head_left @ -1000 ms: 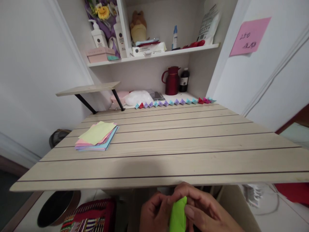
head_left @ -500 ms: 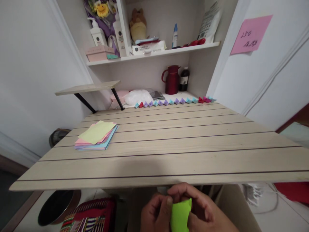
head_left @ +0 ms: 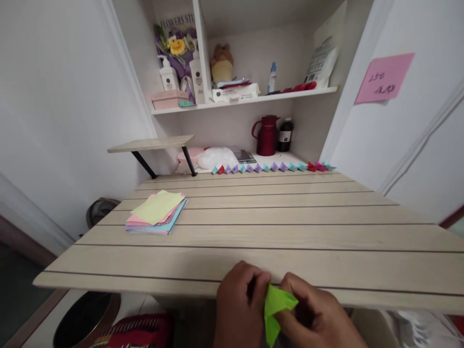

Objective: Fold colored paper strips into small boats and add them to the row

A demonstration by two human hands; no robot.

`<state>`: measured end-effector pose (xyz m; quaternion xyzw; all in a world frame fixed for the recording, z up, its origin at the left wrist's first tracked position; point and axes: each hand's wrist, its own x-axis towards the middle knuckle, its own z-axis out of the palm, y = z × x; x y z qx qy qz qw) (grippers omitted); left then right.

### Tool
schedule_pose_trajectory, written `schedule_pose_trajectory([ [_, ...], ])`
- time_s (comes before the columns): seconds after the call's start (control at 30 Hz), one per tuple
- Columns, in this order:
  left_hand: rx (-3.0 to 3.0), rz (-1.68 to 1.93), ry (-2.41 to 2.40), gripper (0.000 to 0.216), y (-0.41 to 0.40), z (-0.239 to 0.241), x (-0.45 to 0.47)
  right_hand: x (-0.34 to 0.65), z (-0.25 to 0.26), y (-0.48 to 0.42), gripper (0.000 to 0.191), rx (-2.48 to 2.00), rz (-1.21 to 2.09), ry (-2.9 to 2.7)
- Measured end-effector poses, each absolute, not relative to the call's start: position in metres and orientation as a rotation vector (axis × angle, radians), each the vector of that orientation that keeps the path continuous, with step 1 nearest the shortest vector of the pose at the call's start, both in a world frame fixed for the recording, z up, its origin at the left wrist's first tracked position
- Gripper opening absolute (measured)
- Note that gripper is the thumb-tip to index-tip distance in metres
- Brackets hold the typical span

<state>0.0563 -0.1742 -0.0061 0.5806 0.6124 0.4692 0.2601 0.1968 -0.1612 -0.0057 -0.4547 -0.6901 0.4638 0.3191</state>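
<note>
A bright green piece of folded paper (head_left: 276, 305) is held between both hands at the table's front edge. My left hand (head_left: 242, 302) is closed, its thumb and curled fingers pinching the paper's left side. On the other side, my right hand (head_left: 314, 309) pinches the paper between thumb and forefinger. The paper stands up in pointed flaps, and part of its lower portion is hidden by the fingers. A stack of coloured paper squares (head_left: 157, 210), yellow on top, lies on the table to the left. Small folded paper pieces (head_left: 266, 167) in several colours line the back edge.
The slatted wooden table (head_left: 232, 232) spans the view. A small raised shelf (head_left: 152, 143) stands back left. Behind are a red jug (head_left: 267, 137), a dark bottle (head_left: 285, 135) and a white shelf unit (head_left: 246, 99). A dark round pan (head_left: 85, 316) sits below at left.
Both hands have risen slightly over the table edge. The green paper has gone from a flat-faced shape to opened, pointed flaps. The camera view has tilted and shifted.
</note>
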Motion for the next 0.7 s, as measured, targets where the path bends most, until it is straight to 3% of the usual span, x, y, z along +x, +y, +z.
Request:
schedule_pose_trajectory([
  [0.23,2.123,0.842,1.937,0.019,-0.131,0.001,0.037,0.186,-0.005,-0.108,0.012,-1.418,0.433,-2.175],
  [0.4,1.861,1.164,1.934,0.026,-0.136,-0.012,0.029,0.187,-0.016,-0.101,0.014,-1.430,0.335,-2.199],
  [0.57,1.787,1.481,1.801,0.021,-0.146,-0.016,0.032,0.187,-0.020,-0.104,0.016,-1.373,0.227,-2.186],
  [0.7,1.732,1.581,2.037,0.011,-0.154,-0.020,0.037,0.188,-0.022,-0.103,0.016,-1.367,0.216,-2.171],
])
